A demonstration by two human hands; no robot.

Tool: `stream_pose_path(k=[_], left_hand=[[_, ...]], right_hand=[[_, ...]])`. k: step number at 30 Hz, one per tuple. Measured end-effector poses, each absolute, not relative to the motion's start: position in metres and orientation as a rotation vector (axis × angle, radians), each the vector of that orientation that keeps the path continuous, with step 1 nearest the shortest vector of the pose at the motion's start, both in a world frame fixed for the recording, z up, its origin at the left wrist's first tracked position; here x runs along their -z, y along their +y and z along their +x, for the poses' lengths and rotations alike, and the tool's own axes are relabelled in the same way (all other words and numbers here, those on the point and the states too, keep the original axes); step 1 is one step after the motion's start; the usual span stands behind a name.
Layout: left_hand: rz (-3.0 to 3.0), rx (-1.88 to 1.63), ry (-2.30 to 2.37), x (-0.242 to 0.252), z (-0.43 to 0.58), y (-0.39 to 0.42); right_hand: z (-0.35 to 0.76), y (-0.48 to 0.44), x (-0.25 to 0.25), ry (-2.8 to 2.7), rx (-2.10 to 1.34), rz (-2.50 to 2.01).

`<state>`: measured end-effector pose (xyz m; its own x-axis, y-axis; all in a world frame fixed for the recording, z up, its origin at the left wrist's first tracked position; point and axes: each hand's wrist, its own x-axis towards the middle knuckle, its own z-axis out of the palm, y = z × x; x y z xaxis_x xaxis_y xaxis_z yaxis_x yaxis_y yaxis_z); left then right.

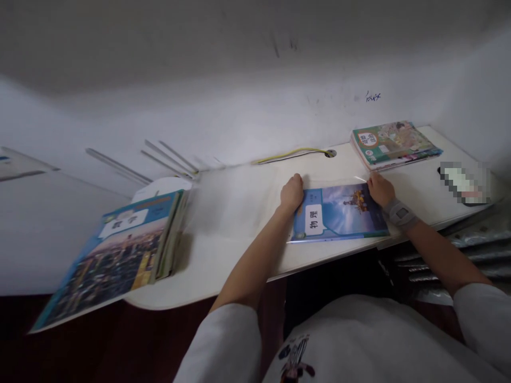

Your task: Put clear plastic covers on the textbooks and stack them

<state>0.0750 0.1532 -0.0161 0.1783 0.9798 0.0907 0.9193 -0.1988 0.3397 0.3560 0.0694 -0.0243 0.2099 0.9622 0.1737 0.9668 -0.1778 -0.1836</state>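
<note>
Head view: left hand [291,193] and right hand [380,190] rest unclenched on clear plastic film [331,180] sheathing a glossy physics textbook [339,214] on the smooth white surface [235,255]; left of the textbook, a thick maths book [120,250] overhangs the rounded edge.

A left hand [291,194] and a right hand [381,190] rest at the far edge of a physics textbook [339,215], lying on a white desk [223,255] under a clear plastic sheet [331,181]. A grey band [401,214] circles the right wrist. Well left of the textbook, a mathematics textbook [115,255] tops a stack overhanging the desk edge. Beyond it to the right lie green-bordered books [393,144]; behind it, a yellow-and-black cable [293,155] runs to a desk grommet [330,153].
</note>
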Motion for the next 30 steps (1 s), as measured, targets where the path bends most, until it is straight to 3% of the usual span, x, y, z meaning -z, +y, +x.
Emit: stream_pose_path(k=[9,18,24,30], left_hand=[[2.021,-0.641,1.925,0.006,0.022,0.128],[1.844,-0.242,1.736,-0.014,-0.017,0.032],[1.635,-0.507,1.676,0.000,-0.019,-0.007],[1.712,-0.579,1.956,0.010,-0.004,-0.007]], right_hand=[[0.324,0.088,0.018,-1.930,-0.030,-2.146],[0.329,0.085,0.023,-1.861,-0.027,-2.075],[0.332,0.084,0.026,-1.723,-0.114,-2.062],[0.331,0.084,0.027,-1.699,-0.077,-2.081]])
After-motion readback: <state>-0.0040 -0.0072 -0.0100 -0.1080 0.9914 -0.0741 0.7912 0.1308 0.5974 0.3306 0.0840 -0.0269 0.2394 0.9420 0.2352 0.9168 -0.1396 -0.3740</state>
